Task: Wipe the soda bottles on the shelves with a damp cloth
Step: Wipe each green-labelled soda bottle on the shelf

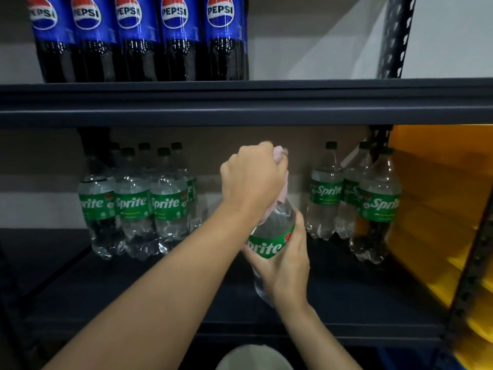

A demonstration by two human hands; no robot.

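Both hands grip: left (253,177) a pink cloth (281,188), right (282,260) one Sprite bottle (269,236); five Pepsi bottles (138,38) above

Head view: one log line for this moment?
step: wiping bottle top | left hand: grips cloth over neck | right hand: holds Sprite bottle at label, tilted

— What stands at the right, beyond the rack?
— A yellow panel (437,209), bright, behind a dark perforated upright (394,36).
— And behind the rack?
— A pale grey wall (306,41).
— Anything lower down?
— A pale rounded rim (253,356) at the bottom edge; what it is, I cannot tell.
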